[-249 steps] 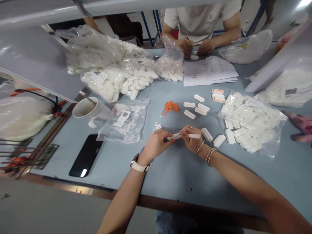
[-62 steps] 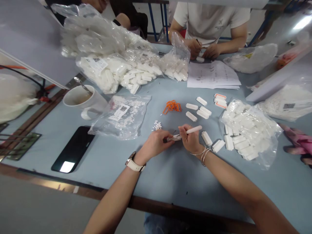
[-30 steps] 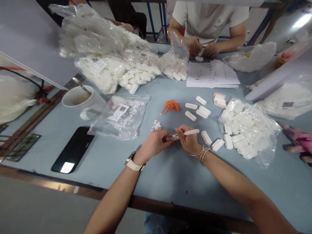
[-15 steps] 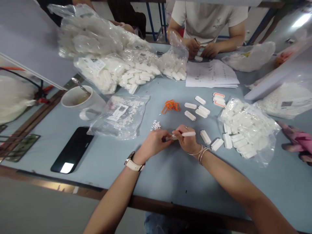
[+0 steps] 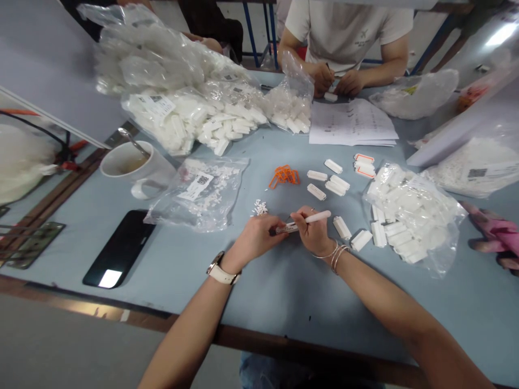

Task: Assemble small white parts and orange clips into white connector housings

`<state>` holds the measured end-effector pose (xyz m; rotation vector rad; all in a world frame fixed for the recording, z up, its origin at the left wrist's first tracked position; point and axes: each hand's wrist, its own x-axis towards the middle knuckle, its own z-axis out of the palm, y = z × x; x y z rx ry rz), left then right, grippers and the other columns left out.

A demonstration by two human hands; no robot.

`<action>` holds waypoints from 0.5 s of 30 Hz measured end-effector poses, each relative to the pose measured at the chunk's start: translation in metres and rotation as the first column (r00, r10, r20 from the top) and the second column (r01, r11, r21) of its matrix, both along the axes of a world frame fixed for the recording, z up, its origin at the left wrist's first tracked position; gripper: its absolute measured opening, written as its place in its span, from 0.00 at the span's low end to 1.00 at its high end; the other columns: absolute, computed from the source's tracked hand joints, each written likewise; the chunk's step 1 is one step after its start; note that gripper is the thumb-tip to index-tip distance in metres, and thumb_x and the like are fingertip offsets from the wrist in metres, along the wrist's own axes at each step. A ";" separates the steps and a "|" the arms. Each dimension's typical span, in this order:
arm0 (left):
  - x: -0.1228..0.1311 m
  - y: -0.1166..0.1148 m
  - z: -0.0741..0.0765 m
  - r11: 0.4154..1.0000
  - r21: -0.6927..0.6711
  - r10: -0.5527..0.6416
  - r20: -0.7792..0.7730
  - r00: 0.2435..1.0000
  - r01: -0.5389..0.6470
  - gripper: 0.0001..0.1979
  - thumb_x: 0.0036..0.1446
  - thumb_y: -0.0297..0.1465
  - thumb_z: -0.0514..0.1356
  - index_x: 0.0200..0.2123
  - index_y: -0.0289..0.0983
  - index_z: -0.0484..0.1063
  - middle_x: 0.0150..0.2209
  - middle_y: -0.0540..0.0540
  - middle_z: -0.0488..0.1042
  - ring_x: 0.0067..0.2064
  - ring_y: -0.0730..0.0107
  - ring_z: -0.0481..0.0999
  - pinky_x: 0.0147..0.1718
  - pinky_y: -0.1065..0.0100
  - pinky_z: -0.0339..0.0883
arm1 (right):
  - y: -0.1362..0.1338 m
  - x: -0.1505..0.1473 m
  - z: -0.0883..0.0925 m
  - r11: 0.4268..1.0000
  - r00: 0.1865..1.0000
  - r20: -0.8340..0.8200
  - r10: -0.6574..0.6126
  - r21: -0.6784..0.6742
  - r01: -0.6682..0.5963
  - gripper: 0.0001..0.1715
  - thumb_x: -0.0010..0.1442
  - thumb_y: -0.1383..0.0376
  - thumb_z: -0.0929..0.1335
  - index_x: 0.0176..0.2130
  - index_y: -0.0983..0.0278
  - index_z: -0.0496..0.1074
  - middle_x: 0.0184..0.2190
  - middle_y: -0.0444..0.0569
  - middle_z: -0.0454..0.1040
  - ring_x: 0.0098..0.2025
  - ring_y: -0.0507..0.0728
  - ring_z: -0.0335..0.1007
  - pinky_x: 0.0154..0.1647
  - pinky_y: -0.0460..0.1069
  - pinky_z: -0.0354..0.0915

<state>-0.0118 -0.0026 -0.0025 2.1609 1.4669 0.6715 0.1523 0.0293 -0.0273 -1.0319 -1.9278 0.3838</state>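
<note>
My left hand (image 5: 259, 237) is closed on one end of a small white plastic piece (image 5: 286, 228) with faint dark marks on its face. In my right hand (image 5: 311, 233) is a white pen (image 5: 318, 217), gripped as for writing, its thin dark tip at the piece. Just beyond my left hand lies a small heap of tiny white bits (image 5: 259, 207). Several orange frames (image 5: 285, 175) are piled farther back. Loose white plastic pieces (image 5: 317, 192) lie to the right of them, and two with orange edging (image 5: 364, 165) sit side by side.
An opened bag of white pieces (image 5: 409, 216) spills at right. On the left are a phone (image 5: 119, 249), a mug with a spoon (image 5: 140, 167) and a bag of tiny bits (image 5: 203, 194). Large filled bags (image 5: 178, 119), paper sheets (image 5: 352, 124) and a co-worker's hands (image 5: 351, 84) are opposite.
My right hand has shifted slightly and the pen's rear end has moved up and to the right. My left hand stays almost in place with the white piece.
</note>
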 end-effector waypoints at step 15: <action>0.000 0.001 -0.001 1.000 -0.016 0.013 -0.027 1.000 -0.014 0.03 0.51 0.29 0.62 0.28 0.36 0.72 0.22 0.52 0.69 0.24 0.76 0.66 0.25 0.74 0.59 | -0.002 0.001 0.001 0.997 0.998 -0.065 0.019 0.074 -0.014 0.29 0.66 0.51 0.53 0.21 0.62 0.62 0.17 0.44 0.66 0.21 0.50 0.60 0.24 0.46 0.55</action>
